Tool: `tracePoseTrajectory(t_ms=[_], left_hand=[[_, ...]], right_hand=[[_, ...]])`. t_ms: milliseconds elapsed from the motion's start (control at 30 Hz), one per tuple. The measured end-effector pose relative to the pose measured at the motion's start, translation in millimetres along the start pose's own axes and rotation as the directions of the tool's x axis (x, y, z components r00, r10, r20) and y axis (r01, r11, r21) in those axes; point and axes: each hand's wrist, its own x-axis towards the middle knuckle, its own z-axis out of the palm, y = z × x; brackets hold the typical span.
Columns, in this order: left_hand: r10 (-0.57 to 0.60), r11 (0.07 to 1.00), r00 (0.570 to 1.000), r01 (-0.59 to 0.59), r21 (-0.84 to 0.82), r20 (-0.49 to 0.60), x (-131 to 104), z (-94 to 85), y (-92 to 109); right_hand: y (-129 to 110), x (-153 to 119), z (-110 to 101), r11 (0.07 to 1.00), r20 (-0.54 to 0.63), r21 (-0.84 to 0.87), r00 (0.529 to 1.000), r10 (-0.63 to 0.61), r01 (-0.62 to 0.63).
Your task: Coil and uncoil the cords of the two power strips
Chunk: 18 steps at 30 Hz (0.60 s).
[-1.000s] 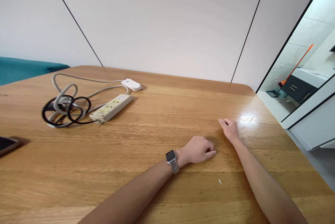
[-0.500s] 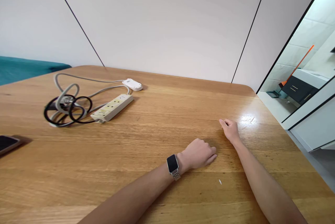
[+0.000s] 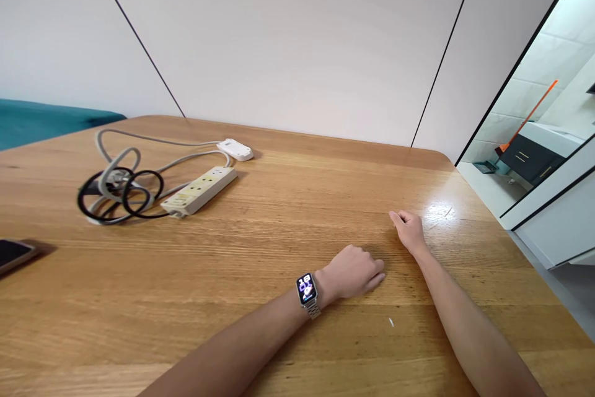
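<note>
My left hand rests on the wooden table, its fingers curled in and nothing visible in them. On that wrist is a smartwatch with a lit screen and a metal band. My right hand lies farther forward and to the right, closed in a loose fist on its side, with nothing seen in it. The two hands are apart. A small white mark shows on the wood below my left hand.
At the left lie a power strip, tangled grey and black cables and a white flat device. A phone is at the left edge. A pale wall borders the table's far side.
The watch screen has turned from dark to lit. Both hands and the objects on the table have stayed where they were.
</note>
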Motion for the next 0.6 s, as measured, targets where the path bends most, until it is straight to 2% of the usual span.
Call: tracePoseTrajectory(t_ms=[433, 600], left_hand=[[-0.011, 1.0, 1.0, 0.011, -0.015, 0.013, -0.7, -5.8, -2.2], [-0.007, 0.999, 1.0, 0.007, -0.044, -0.005, -0.2, -2.6, -3.9]], right_hand=[[-4.0, -0.4, -1.5, 1.0, -0.002, -0.003, 1.0, 0.006, -0.006], [-2.7, -0.2, -1.0, 1.0, -0.003, -0.002, 1.0, 0.0, 0.0]])
